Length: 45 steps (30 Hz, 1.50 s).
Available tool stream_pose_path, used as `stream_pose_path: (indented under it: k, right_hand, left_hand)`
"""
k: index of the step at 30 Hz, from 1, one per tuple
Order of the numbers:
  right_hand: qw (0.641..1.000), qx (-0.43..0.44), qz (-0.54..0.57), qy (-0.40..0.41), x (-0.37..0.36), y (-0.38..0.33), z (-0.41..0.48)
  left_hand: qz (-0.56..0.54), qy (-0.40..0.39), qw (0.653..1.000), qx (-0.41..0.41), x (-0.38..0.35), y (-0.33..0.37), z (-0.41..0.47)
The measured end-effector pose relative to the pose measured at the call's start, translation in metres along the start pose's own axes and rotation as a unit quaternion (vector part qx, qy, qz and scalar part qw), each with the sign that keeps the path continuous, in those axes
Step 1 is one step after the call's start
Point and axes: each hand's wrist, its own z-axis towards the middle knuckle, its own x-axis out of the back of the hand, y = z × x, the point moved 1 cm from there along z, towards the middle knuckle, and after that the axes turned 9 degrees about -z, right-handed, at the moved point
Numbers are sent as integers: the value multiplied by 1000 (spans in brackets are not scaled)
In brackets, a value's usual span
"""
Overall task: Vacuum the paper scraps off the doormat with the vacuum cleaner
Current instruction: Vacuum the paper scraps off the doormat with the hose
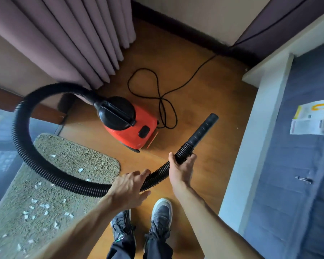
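Low centre, my left grip (pixel 131 186) and right grip (pixel 181 169) clamp the black vacuum hose (pixel 82 187); paper scraps (pixel 45 205) dot the doormat (pixel 79 157) lower left, beside the red vacuum cleaner (pixel 131 126).

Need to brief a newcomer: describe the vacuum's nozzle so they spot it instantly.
From the orange vacuum cleaner, follow its black ribbed hose round to the right hand. The nozzle juts beyond that hand: the only smooth, straight black tube, unlike the ribbed hose and thin cord.
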Motion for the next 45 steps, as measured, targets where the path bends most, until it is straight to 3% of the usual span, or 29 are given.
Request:
stream_pose_path:
  k: [5,11,17,22,28,32,41,45]
  right_hand:
    - [996,84,14,4,13,-32,-24]
    - [982,184,10,-27,13,-67,-51]
    - [963,243,55,-100,-1,-99,-76]
    - [927,340,5,-155,-15,-136,-103]
    - [886,419,-36,-196,-56,-177,-133]
    - [855,434,-77,-275,-80,-196,-151]
    - [760,465,-197,-410,-135,-217,-193]
    - [730,468,-216,-449,-160,-218,-205]
  left_hand:
    - [0,101,992,73,30,30,-22]
    - [20,169,968,184,57,48,-44]
    - [-43,242,960,134,74,26,-63]
    - [-173,299,934,90,92,2,-82]
    - [-338,368,866,37,115,-15,-106]
    - [-427,392,814,38,117,-33,-120]
    - [-638,363,672,96,113,-71,-164]
    - [-704,364,606,71,114,-78,-175]
